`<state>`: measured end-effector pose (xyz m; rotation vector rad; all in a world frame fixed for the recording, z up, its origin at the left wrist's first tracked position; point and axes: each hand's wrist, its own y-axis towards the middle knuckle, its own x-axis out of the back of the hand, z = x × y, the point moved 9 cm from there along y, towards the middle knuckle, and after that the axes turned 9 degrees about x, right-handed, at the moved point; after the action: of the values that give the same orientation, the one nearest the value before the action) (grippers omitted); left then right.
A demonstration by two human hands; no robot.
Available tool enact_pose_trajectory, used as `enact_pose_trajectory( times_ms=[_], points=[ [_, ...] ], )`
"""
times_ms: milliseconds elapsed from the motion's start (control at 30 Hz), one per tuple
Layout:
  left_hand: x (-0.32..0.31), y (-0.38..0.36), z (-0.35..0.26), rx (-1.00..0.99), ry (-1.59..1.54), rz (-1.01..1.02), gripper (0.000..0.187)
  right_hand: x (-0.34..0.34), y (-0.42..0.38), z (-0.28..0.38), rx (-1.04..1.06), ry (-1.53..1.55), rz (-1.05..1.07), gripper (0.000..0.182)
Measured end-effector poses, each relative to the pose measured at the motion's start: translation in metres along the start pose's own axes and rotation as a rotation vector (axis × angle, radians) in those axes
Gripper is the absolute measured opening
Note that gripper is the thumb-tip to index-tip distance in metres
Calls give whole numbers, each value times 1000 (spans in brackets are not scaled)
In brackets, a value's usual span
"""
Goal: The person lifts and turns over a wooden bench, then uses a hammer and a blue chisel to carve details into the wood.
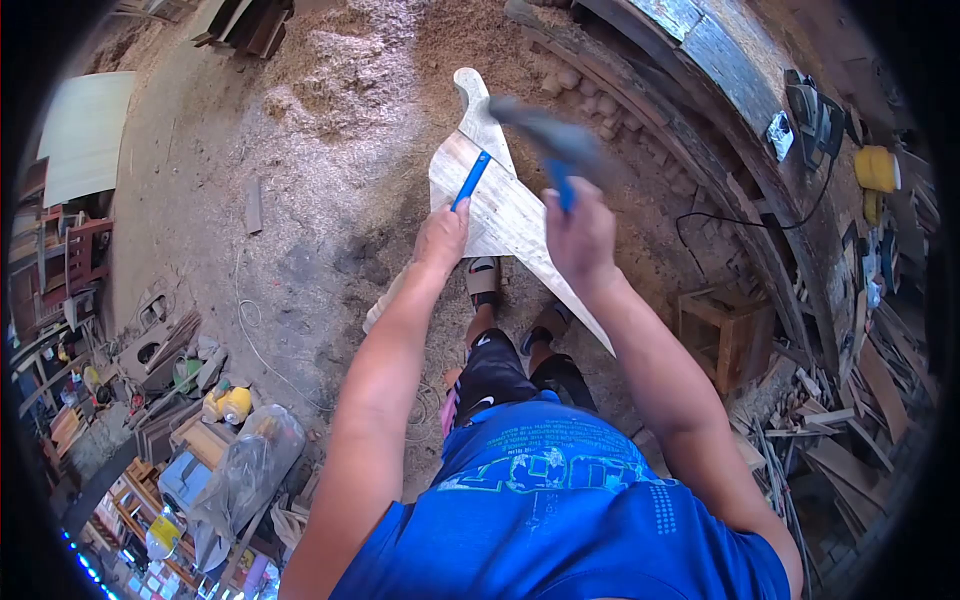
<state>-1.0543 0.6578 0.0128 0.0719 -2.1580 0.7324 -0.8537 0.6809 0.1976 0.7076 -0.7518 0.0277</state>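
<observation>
My left hand (pixel 443 238) is closed round a slim blue tool (pixel 471 181) that looks like a chisel; its lower end is hidden by the fingers. Beneath it lies a pale, curved wooden workpiece (pixel 505 215), with a rounded narrow end at the far side and a long taper toward my right. A visible line crosses the wood near the tool's tip. In my right hand (pixel 585 235) is a hammer (pixel 560 150) with a blue handle. Its dark head is smeared by motion and appears above the wood, to the right of the blue tool.
My sandalled feet (pixel 483 275) stand close to the workpiece. Sawdust (pixel 345 110) covers the far floor. A long timber bench (pixel 690 130) curves along the right, with a power tool (pixel 815 115) and cord. A wooden box (pixel 725 335) and offcuts lie right; a plastic bag (pixel 245 465) and clutter lie left.
</observation>
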Motion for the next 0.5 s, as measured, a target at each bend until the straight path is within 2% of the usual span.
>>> enact_pose_trajectory(
  times_ms=[33,67,100,167,233,300,333,400,500],
  points=[
    [-3,-2,-1,-33,-28,20,65,-48,-25,-35,-206,-169,468,18],
    [2,-5,-4,40,-27,41,63,-57,-44,-50,-272,-222,577,20],
    [1,-1,-4,33,-22,30,63,-62,-50,-56,-336,-275,678,22],
    [-5,2,5,19,-21,-10,62,-51,-48,-49,-380,-237,580,21],
    [-18,7,15,5,-20,42,61,-30,-58,-42,-454,-214,489,20],
    [-19,11,16,-121,-151,-99,63,-19,-64,-44,-526,-92,412,21],
    [-20,13,16,-125,-151,-102,63,-16,-71,-49,-585,-49,413,22],
    [-48,6,45,428,-822,276,63,-8,-86,-59,-643,-30,430,23],
    [-39,-3,35,420,-941,227,59,2,-118,-72,-752,-11,457,23]
  ],
)
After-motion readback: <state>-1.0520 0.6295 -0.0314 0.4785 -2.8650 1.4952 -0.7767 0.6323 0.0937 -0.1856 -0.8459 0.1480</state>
